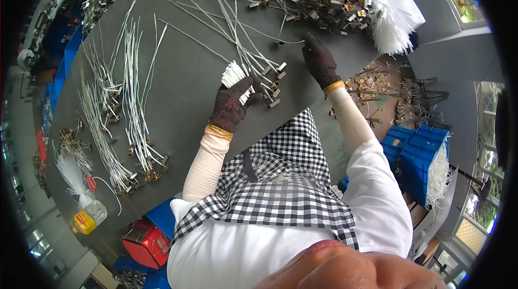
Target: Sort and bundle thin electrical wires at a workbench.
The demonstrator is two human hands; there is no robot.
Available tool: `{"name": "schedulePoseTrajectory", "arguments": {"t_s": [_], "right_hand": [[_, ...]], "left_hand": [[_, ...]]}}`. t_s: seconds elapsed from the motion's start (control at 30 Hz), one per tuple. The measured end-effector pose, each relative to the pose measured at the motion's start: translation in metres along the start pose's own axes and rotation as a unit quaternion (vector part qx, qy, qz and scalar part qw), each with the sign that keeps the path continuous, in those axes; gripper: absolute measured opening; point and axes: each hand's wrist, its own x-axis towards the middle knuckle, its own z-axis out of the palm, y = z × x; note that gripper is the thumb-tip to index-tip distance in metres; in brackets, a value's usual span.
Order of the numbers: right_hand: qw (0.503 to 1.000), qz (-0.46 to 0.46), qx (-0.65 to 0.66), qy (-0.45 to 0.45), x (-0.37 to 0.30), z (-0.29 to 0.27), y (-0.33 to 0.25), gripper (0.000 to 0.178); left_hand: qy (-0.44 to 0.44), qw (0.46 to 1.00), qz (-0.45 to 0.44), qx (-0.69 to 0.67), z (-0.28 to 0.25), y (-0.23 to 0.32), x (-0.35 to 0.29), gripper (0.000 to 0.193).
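My left hand (pixel 234 103), in a dark knitted glove, is closed around a bunch of short white tubes (pixel 233 75) above the table. Just right of it, several white wires (pixel 237 33) with small metal-and-brass end pieces (pixel 276 85) lie fanned out. My right hand (pixel 320 63), also gloved, hovers to the right with its fingers drawn together. A thin white wire (pixel 291 42) reaches close to those fingertips; whether they pinch it is hard to see.
A large heap of wires with metal ends (pixel 345 14) covers the table's far right. Sorted wire bundles (pixel 135 100) lie at left, near a cut plastic bottle (pixel 94 214) and red-handled tool (pixel 91 183). Blue crates (pixel 413 151) stand right, a red box (pixel 145 243) below left.
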Motion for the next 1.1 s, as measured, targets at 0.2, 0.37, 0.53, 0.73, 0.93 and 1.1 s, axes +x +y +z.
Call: {"name": "schedulePoseTrajectory", "arguments": {"t_s": [0.2,0.37,0.53,0.73,0.93,1.1], "right_hand": [[0.969,-0.071,-0.216,-0.091,0.024,-0.007,0.032,0.032],[0.971,-0.139,-0.070,-0.183,-0.009,-0.045,0.052,0.018],[0.940,0.172,0.168,-0.241,-0.095,-0.101,-0.036,0.024],[0.895,0.281,0.268,-0.220,-0.193,-0.127,-0.066,0.026],[0.828,0.389,0.302,-0.268,-0.305,-0.181,-0.049,0.021],[0.833,0.381,0.340,-0.215,-0.359,-0.191,-0.055,0.014]], "left_hand": [[-0.049,0.985,-0.032,0.165,0.022,-0.018,0.000,0.019],[-0.074,0.928,0.205,0.302,0.006,-0.033,0.002,0.023],[0.056,0.987,0.037,0.149,0.010,-0.058,0.036,0.024],[0.029,0.847,0.367,0.383,0.013,-0.125,0.090,0.024],[-0.064,0.891,0.316,0.320,-0.003,-0.105,0.116,0.020],[0.011,0.716,0.379,0.587,-0.001,-0.049,0.099,0.028]]}}
